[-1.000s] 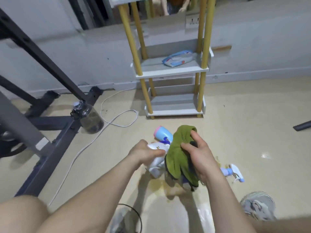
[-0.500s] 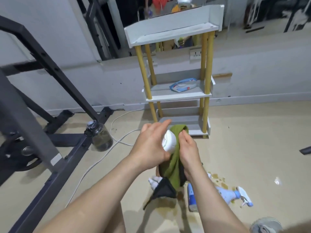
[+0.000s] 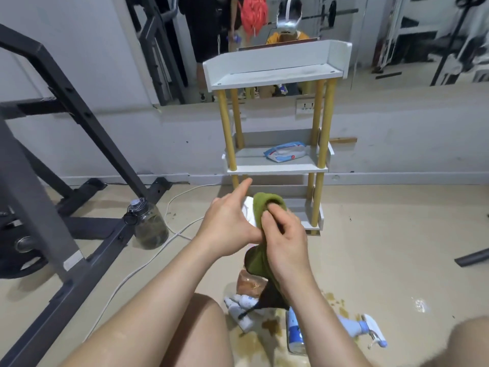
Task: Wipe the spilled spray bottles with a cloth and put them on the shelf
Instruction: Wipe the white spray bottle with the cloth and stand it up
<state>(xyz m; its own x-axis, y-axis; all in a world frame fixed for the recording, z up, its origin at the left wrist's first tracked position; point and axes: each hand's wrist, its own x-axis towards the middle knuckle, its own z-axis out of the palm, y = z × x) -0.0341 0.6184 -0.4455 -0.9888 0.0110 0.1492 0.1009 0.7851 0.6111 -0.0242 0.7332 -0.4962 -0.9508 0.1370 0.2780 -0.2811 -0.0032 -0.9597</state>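
**White bottle in hands, cloth on it, above the spill**

White spray bottle [image 3: 248, 211] is held up in front of the shelf unit [image 3: 275, 165], between both hands, mostly hidden; only a strip of white body shows. Left hand [image 3: 229, 225] wraps the bottle from the left, index finger sticking up and out, the rest curled around it. Right hand [image 3: 285, 242] is closed on the green cloth [image 3: 267, 207], pinching it against the bottle's top and right side. Cloth drapes over the bottle and hangs down past the right wrist; a dark lower end trails toward the floor.

Below the hands, on the floor [image 3: 397, 234]: a white bottle [image 3: 239, 309] lying on its side and a blue spray bottle [image 3: 354, 327] with its white-and-blue trigger head pointing right. Both lie in or beside a brown puddle [image 3: 270, 324]. A brown-filled container [image 3: 250, 283] is just behind them, partly covered by the cloth.

Shelf unit: white trays, yellow posts, against the wall. Top tray bare, middle tray holds a wipes pack [image 3: 285, 152], the lowest tray partly hidden by the hands.

Left side: dark steel gym rack [image 3: 79, 120], clear water jug [image 3: 148, 226] by its foot, white cable [image 3: 169, 242] across the floor.
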